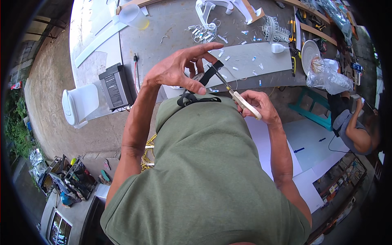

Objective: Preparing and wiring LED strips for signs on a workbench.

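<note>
My left hand (176,69) is raised above the near edge of the workbench, holding a roll of black tape (198,77), partly hidden by the fingers. From the roll a short black tape strip (209,75) stretches up and to the right. In my right hand (260,104) is a pair of scissors (246,105) with cream-coloured handles. Their blades meet the strip near its far end; whether they have cut into it, I cannot tell. Small white LED modules (235,68) with wires lie scattered on a pale sheet (275,56) behind the hands.
White channel-letter pieces (211,6), a bundle of wired modules (202,32) and coiled white wire (274,29) lie on the bench. A power supply (114,87) and a lidded plastic jug (79,102) stand left. Another person (352,125) sits at right near a green stool (309,107).
</note>
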Tool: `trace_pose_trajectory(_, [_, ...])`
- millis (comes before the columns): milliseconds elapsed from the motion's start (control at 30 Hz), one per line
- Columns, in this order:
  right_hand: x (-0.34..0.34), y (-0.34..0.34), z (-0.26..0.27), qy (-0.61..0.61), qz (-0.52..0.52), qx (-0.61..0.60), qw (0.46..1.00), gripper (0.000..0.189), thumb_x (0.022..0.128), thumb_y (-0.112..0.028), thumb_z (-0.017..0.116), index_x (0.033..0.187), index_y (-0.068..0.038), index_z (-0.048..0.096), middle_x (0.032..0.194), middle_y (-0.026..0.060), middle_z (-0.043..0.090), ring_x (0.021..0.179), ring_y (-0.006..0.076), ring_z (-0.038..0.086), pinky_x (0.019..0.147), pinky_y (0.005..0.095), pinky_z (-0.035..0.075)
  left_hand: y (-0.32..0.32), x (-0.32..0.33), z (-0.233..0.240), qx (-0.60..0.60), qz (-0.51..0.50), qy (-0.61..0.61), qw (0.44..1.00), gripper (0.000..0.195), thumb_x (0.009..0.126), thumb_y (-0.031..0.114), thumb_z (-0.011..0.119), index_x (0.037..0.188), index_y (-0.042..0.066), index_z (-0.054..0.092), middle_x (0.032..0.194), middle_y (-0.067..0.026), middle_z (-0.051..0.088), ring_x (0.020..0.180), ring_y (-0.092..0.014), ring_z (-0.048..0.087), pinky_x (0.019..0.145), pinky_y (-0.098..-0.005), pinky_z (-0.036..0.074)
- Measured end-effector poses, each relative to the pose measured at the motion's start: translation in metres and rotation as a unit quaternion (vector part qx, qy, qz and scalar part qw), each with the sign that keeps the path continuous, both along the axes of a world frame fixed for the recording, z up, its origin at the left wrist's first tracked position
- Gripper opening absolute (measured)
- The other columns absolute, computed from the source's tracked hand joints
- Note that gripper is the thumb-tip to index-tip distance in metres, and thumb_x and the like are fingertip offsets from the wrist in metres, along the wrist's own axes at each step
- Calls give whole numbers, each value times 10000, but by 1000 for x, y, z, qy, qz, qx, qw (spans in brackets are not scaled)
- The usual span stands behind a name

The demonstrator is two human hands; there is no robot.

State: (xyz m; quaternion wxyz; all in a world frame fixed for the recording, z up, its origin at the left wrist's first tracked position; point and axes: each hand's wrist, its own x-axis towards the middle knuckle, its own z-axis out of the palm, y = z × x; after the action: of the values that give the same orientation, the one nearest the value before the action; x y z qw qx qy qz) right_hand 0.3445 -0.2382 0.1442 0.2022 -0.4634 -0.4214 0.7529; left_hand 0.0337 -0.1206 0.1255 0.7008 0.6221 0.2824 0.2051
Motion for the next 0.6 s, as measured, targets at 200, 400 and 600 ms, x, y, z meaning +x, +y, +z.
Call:
trace_pose_trajectory(200, [-2, -1, -5, 19, -24, -19, 999, 311, 831, -119, 746, 1073, 48, 643, 841, 50, 660, 732, 90, 615, 658, 238, 517, -1, 3, -1, -17, -3, -10, 1000, 1227, 530, 414, 967, 1550, 83, 370, 1243, -144, 659, 839, -160, 646, 675, -267, 541])
trace_pose_trajectory(400, [-5, 1, -6, 29, -27, -18, 999, 314, 827, -120, 744, 1069, 51, 639, 828, 52, 655, 722, 93, 610, 648, 243, 507, -2, 5, -3, -15, 1, -10, 1000, 1226, 539, 422, 964, 1552, 79, 364, 1235, -138, 661, 843, -165, 652, 679, -275, 543])
trace_pose_trajectory(600, [-6, 0, -9, 19, -35, -26, 999, 302, 825, -118, 743, 1054, 48, 638, 820, 49, 652, 709, 92, 606, 644, 246, 503, -3, 7, -4, -19, 6, -10, 1000, 1215, 549, 418, 959, 1553, 85, 363, 1230, -144, 654, 843, -168, 648, 686, -283, 542])
